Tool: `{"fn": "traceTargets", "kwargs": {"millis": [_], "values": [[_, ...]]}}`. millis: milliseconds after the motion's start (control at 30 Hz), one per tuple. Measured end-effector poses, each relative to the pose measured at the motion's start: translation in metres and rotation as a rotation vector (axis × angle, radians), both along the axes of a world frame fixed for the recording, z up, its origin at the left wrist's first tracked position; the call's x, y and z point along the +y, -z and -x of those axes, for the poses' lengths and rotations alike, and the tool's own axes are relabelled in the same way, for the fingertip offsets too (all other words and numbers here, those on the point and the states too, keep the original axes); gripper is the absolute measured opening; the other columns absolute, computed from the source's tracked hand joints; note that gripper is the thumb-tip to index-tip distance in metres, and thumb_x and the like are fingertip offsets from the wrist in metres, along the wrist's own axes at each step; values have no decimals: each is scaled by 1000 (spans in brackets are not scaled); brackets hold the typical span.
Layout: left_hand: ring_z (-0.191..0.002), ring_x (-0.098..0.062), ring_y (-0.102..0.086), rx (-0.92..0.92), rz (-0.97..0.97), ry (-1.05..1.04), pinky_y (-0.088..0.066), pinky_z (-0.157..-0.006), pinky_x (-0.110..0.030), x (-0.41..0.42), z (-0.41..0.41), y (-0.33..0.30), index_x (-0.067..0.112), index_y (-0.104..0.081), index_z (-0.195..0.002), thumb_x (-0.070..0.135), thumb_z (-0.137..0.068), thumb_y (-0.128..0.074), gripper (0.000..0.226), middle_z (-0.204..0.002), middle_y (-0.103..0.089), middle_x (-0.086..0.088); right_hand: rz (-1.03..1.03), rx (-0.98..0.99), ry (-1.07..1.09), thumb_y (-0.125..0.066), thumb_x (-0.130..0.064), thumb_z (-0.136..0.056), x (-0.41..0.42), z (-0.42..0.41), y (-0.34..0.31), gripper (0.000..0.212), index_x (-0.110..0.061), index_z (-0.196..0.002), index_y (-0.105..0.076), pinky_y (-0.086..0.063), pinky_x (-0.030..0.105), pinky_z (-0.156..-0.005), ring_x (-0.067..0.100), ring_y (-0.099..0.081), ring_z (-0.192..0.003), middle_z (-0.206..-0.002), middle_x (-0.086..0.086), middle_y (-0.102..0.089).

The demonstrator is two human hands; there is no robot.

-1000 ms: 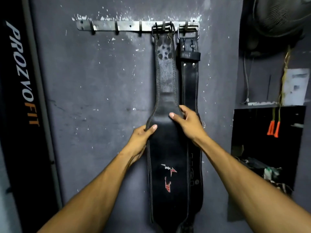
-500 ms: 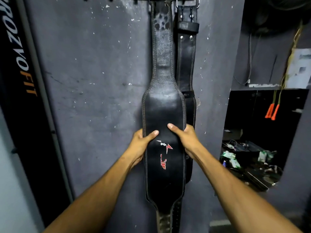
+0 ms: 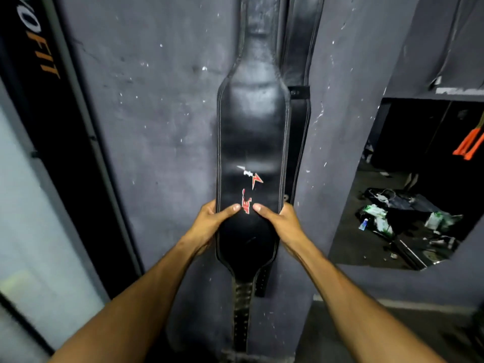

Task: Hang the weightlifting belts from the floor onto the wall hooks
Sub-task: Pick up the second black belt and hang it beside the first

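A wide black leather belt [image 3: 252,127] with a red and white logo hangs flat against the grey wall [image 3: 157,113]. My left hand [image 3: 213,221] grips its left edge low down, thumb on the front. My right hand [image 3: 280,221] grips the right edge at the same height. A second, narrower black belt [image 3: 301,48] hangs just behind and to the right, mostly covered. The hook rail is above the frame, out of sight. The wide belt's perforated tail [image 3: 241,310] dangles below my hands.
A black banner with orange lettering [image 3: 39,61] stands along the left. To the right an opening [image 3: 408,205] shows a dark floor with scattered bottles and wrappers. Orange handles [image 3: 468,145] hang at the far right.
Both hands have slid down the wide belt, from its upper waist to below the logo. The view has dropped, so the hook rail has left the frame.
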State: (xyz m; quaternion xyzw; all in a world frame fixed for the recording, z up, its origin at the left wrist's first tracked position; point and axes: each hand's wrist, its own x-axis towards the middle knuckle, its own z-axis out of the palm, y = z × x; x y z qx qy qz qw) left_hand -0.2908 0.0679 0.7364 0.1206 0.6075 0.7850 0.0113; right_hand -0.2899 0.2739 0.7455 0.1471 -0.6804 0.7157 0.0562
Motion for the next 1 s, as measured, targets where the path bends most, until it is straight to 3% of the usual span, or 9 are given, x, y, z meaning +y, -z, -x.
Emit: {"fn": "traceTargets", "kwargs": {"millis": [133,233,300,433,500,600,767,900,1000], "values": [[-117,-26,-71,-99,203,82,-56,-100,-35,-2,-35,48,14,-72,-125,14,-84,-83,43,-123,-76,-8,-13,-103,-57,-84,-13,-84,12,-18,47,50,-19,-130,-67,-57,24,-98,18,-72,-119,-125,-1,-77],[-103,-22,-75,-122,199,-15,-56,-92,-36,0,-51,68,16,-79,-110,7,-88,-76,24,-112,-79,-9,-51,-148,-31,-86,-18,-83,12,-33,70,36,-17,-118,-76,-60,34,-98,28,-74,-114,-115,3,-80],[-98,-18,-76,-114,208,-36,-57,-89,-34,0,-57,64,17,-80,-106,6,-89,-76,21,-108,-80,-7,-41,-138,17,-89,-30,-76,8,-41,70,43,-16,-115,-77,-60,39,-99,24,-76,-109,-112,3,-81],[-116,-19,-71,-144,231,-52,-56,-99,-29,-5,-79,71,10,-63,-127,1,-91,-73,39,-127,-73,-9,-99,-175,58,-88,-24,-79,1,-58,75,57,-14,-131,-68,-57,30,-101,17,-73,-116,-123,1,-77],[-129,-24,-62,-219,281,-97,-50,-101,-26,-11,-91,87,4,-50,-138,5,-93,-71,49,-137,-63,-12,-177,-265,70,-86,-18,-84,2,-64,97,60,-11,-138,-60,-55,33,-106,19,-70,-120,-130,4,-73],[-129,-23,-56,-364,327,-183,-44,-95,-20,-31,-111,123,4,-47,-143,19,-95,-72,57,-139,-57,-12,-274,-483,135,-81,-30,-89,4,-85,137,56,-12,-137,-58,-52,39,-105,26,-66,-121,-131,9,-68],[-108,-20,-59,-504,301,-230,-49,-86,-22,-58,-154,194,3,-61,-125,17,-94,-73,36,-115,-65,-10,-405,-670,67,-75,-40,-93,-19,-129,204,36,-18,-120,-65,-53,34,-92,22,-67,-117,-129,10,-69],[-112,-30,-67,-634,295,-218,-50,-109,-45,-70,-185,242,-4,-68,-111,13,-94,-72,25,-117,-72,-19,-444,-774,15,-73,-40,-94,-37,-158,247,29,-22,-115,-66,-57,37,-88,23,-70,-111,-127,10,-72],[-103,-25,-67,-694,308,-214,-54,-98,-38,-68,-192,265,2,-71,-105,8,-95,-70,12,-103,-74,-9,-473,-816,-6,-74,-40,-94,-40,-160,271,33,-20,-120,-67,-57,47,-97,27,-71,-110,-124,13,-72]]}}
